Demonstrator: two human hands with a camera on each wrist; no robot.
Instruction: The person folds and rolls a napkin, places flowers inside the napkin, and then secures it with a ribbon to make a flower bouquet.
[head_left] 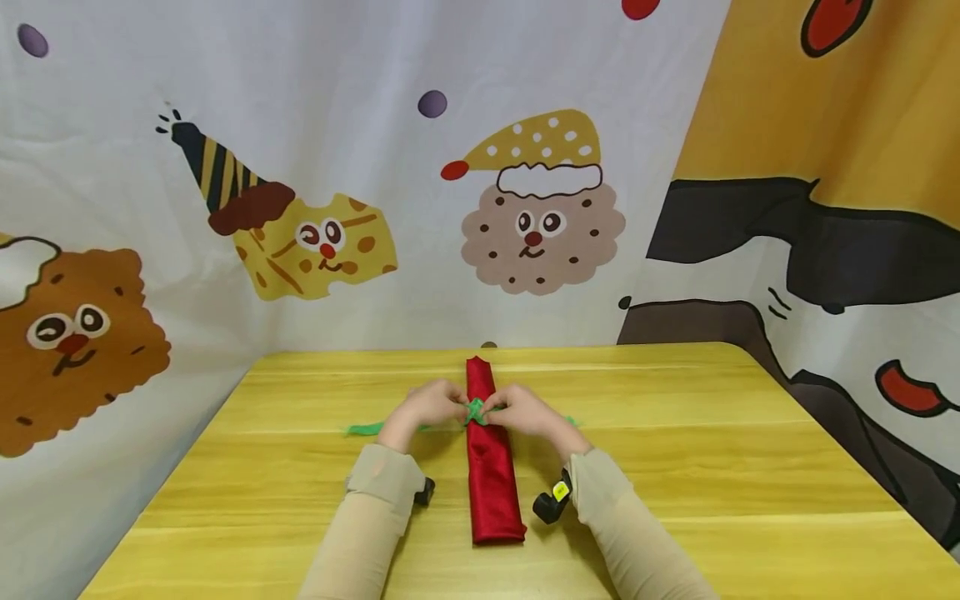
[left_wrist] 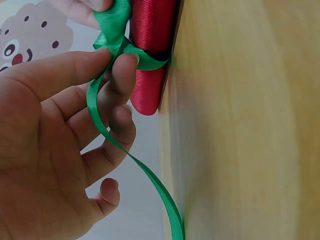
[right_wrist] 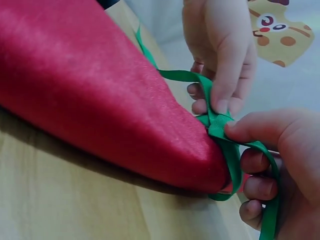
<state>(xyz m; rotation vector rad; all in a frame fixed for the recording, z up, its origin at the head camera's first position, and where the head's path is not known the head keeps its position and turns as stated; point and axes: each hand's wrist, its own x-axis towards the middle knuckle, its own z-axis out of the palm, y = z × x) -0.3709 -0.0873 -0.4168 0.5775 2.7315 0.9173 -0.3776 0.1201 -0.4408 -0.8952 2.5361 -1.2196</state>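
Note:
A long, flat-folded red satin cloth (head_left: 491,483) lies lengthwise on the wooden table, with a green ribbon (head_left: 476,411) looped around it and crossed on top. My left hand (head_left: 435,404) is at the left side of the crossing; in the left wrist view its thumb and index finger pinch the ribbon (left_wrist: 112,30), and one tail hangs past the fingers. From the other side, my right hand (head_left: 521,410) pinches the ribbon at the crossing. In the right wrist view the right hand's (right_wrist: 295,150) thumb presses the ribbon (right_wrist: 220,125), and a tail runs down over its curled fingers.
The table (head_left: 285,517) extends on both sides of the cloth. A ribbon tail (head_left: 365,429) lies on it at the left. Behind stands a white curtain (head_left: 337,83) printed with cartoon food. A black wrist camera (head_left: 551,504) hangs by the right sleeve.

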